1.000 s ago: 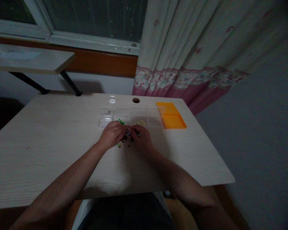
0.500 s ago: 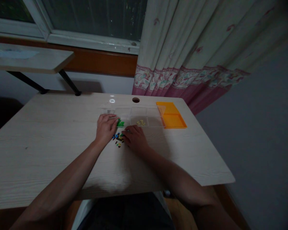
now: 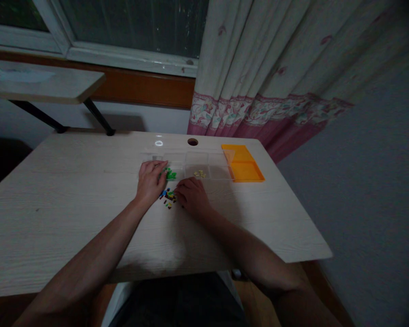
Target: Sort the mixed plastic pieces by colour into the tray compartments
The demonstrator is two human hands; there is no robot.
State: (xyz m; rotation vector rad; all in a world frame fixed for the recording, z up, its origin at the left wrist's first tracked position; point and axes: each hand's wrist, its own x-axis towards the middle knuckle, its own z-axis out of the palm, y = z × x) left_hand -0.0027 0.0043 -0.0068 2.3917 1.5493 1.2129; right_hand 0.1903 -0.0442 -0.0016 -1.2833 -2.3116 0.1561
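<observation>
A clear plastic compartment box (image 3: 221,171) sits on the table. My left hand (image 3: 152,179) rests over its left end, fingers stretched out and slightly apart beside the green pieces (image 3: 171,174) in one compartment. Another compartment holds several pale yellow pieces (image 3: 200,174). Just in front of the box lies a loose pile of small building pieces (image 3: 167,194) in blue, green, yellow and dark colours. At the pile's right edge is my right hand (image 3: 193,196), its fingers curled together with the tips at the pieces. Whatever those fingertips pinch is hidden.
An orange two-part tray or lid (image 3: 248,171) lies at the box's right end, partly under its clear edge. Behind the box is a round cable hole (image 3: 192,142). A raised shelf (image 3: 54,84) stands at the back left, and a curtain (image 3: 231,104) hangs behind the table.
My right fingertips have shifted slightly at the pile, and the green piece beside them is less distinct. My left fingers have spread a little, uncovering more of the green pieces.
</observation>
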